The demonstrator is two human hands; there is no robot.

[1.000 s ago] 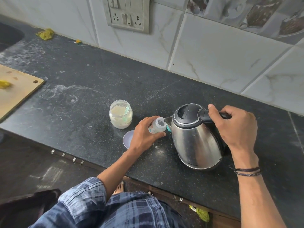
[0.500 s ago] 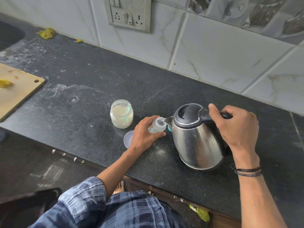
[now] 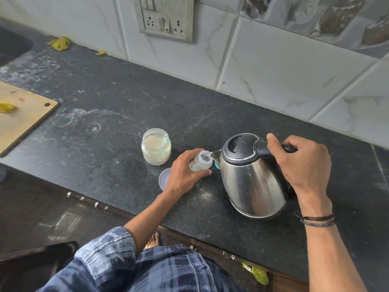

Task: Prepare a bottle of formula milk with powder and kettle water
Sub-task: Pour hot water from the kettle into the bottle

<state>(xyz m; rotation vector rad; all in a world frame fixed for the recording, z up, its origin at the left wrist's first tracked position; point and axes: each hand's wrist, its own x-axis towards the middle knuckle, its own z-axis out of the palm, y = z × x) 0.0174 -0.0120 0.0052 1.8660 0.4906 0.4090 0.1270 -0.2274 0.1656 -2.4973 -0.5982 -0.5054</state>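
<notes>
My left hand [image 3: 184, 172] grips a small clear baby bottle [image 3: 201, 161] standing on the dark counter, its mouth open at the top. My right hand [image 3: 303, 163] holds the black handle of a steel kettle [image 3: 250, 178], tilted left so its spout sits over the bottle's mouth; a thin stream of water runs in. A glass jar of pale powder [image 3: 156, 146] with a light green scoop inside stands open just left of the bottle. Something teal [image 3: 216, 165] shows between bottle and kettle, mostly hidden.
A pale round lid [image 3: 164, 178] lies by my left wrist near the counter's front edge. A wooden cutting board [image 3: 23, 114] lies at far left, a sink [image 3: 12, 47] behind it. A socket panel [image 3: 166, 16] is on the tiled wall.
The kettle has tipped slightly further toward the bottle and water now runs from the spout. Both hands keep their grips.
</notes>
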